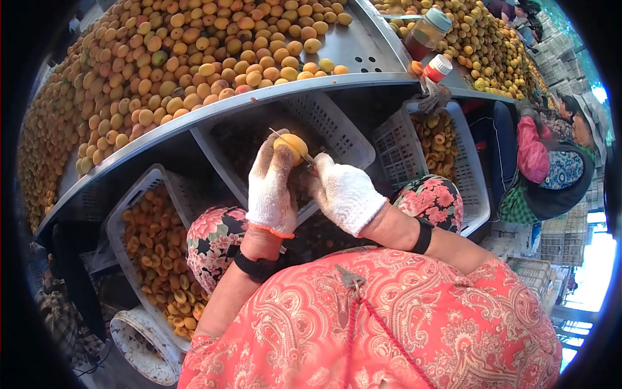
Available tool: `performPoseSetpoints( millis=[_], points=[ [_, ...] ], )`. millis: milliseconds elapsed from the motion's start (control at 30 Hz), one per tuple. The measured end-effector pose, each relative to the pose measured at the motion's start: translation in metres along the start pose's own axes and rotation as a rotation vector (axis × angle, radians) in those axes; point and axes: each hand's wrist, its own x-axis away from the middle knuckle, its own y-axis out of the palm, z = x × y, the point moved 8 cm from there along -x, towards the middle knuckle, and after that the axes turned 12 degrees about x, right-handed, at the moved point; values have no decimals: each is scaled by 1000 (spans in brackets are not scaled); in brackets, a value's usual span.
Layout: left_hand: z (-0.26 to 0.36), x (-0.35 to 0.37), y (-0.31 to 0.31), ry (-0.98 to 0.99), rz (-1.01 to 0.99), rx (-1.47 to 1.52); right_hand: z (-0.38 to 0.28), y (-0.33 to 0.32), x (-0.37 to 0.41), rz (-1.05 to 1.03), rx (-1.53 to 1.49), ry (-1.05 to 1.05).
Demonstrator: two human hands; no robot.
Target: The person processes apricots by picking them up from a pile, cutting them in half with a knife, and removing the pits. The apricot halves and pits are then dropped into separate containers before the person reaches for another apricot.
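Many apricots (pixel 214 45) on metal table (pixel 340 48) | crates (pixel 471 172) | left grip (pixel 271 194) pinching fruit (pixel 293 149) | right grip (pixel 348 194) pinching knife (pixel 277 134)

Up top, on metal table (pixel 363 39): clear jar (pixel 421 40) w/ pale blue-green lid & dk reddish-brown contents; near it, small red-&-white btl (pixel 438 67). Just below, dk grey glove or rag (pixel 434 96) at table edge, can't tell which. Far R: co-worker (pixel 565 194) w/ bright pink sleeve (pixel 532 152), blue patterned cloth (pixel 564 170) & green checked cloth (pixel 516 202). Top R, another pers. (pixel 504 9), partly cut off. Pale plastic crates (pixel 562 241) stacked in R bkgd. Bottom L: white bucket (pixel 144 343), stained. Key (pixel 350 279) on red cord (pixel 352 324) agst. wearer's red paisley top (pixel 447 311).
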Motion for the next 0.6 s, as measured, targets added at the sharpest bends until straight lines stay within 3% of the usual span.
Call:
performPoseSetpoints(
  millis=[233,300,433,500,600],
  points=[
    [3,-9,-3,5,41,18,6,-26,-1,59,-157,7],
    [9,-10,4,43,-44,-141,8,-55,-1,128,-369,44],
    [5,-7,18,-20,-111,-7,20,-71,-4,162,-474,90],
    [0,-6,19,-91,-149,58,19,-68,-7,164,-1085,88],
    [-8,-5,17,-160,-134,57,13,-90,-10,225,-1236,31]
  ],
)
